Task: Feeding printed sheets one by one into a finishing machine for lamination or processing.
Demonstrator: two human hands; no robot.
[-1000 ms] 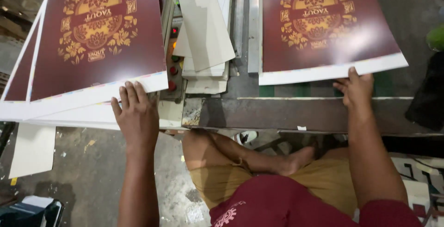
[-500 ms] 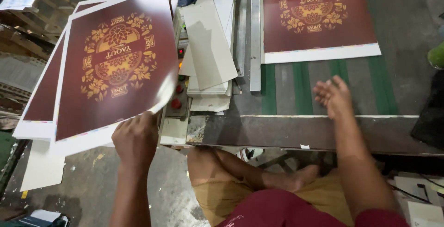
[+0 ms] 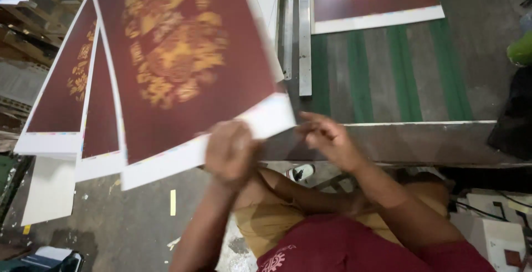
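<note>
Printed sheet (image 3: 183, 67) — maroon with a gold ornament and a white border — now fills the upper left of the view, lifted and tilted off the stack, where a second ago it lay flat with the left hand resting on its near edge. Its lower white margin sits in the grip of the left hand (image 3: 231, 153), which is closed on that edge; the motion blur hides exactly how the fingers pinch. The sheet is therefore off the pile and in the air, carried rightward toward the desk (image 3: 399, 139).

Beyond and to the left of that grip lies the stack of like sheets (image 3: 61, 94), fanned so that two maroon faces and their white borders show, with a plain white sheet (image 3: 47, 189) below them hanging over the floor.

The right hand (image 3: 327, 136) has come off the far print and now hovers just beside the lifted sheet's lower right corner, fingers loosely spread and holding nothing.

Ahead of the right hand the desk is open — green stripes and bare grey surface up to another printed sheet (image 3: 377, 0) at the far edge. A metal rail (image 3: 305, 33) runs away from the hands just left of that room, and the desk's near edge lies directly under the right hand.
</note>
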